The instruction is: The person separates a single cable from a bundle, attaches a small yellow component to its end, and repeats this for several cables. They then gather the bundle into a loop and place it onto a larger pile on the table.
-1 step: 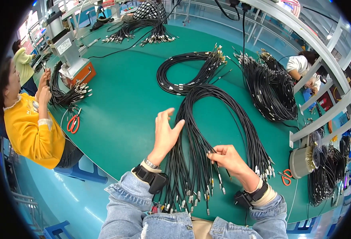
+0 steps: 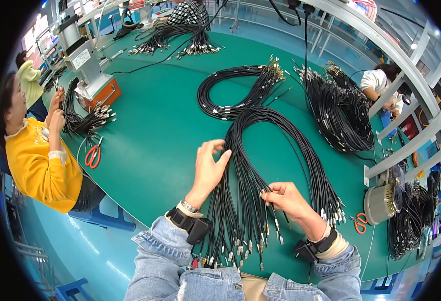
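A large bundle of thin black cables (image 2: 266,113) lies on the green table in an arch. Its near ends, tipped with metal connectors (image 2: 240,249), fan out close to my jacket. Beside the bundle's left edge, my left hand (image 2: 209,168) is open, with the fingers slightly curved and the thumb apart from them. The thumb tip reaches the outer cables; whether it presses on them I cannot tell. Lower down, my right hand (image 2: 282,198) pinches a black cable between thumb and fingertips at the right side of the near strands. Its other fingers are curled beneath.
A coiled cable bundle (image 2: 208,95) lies beyond, and a bigger pile (image 2: 338,118) sits to its right. Orange-handled scissors (image 2: 359,224) rest by a grey round container (image 2: 379,205). Red-handled pliers (image 2: 93,155) lie at left, near a person in yellow (image 2: 40,163). White frame bars (image 2: 411,135) rise at right.
My left fingers have curled slightly and shifted right, closer to the cable bundle. The right hand keeps its pinch in the same place.
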A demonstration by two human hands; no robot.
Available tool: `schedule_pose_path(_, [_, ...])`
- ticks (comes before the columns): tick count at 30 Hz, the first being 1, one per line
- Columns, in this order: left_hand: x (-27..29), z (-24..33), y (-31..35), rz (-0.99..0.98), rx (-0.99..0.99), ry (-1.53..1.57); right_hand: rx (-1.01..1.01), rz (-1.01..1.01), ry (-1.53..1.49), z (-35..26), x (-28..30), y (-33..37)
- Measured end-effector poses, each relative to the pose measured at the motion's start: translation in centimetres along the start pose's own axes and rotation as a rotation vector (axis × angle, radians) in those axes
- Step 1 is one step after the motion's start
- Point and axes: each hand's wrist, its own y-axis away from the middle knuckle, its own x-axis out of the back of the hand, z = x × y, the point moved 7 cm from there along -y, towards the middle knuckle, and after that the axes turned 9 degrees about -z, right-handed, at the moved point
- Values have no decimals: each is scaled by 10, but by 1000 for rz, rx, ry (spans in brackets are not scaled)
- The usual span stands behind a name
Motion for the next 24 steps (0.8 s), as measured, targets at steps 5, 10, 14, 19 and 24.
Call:
schedule_pose_path(5, [-43,-15,5,-331,395,594,6,-31,-7,-4,-2,-2])
schedule_pose_path(10, [-44,-14,-7,-357,487,615,21,-65,-1,-5,-4,-3])
schedule_pose_path(14, [-46,-15,-13,-432,648,775,15,-69,-13,-3,-8,-3])
schedule_pose_path(19, [-49,-33,-6,-481,769,1174,106,44,-11,1,1,5])
schedule_pose_path(24, [-42,-20,-16,-391,675,1331,348,200,-69,-17,24,23])
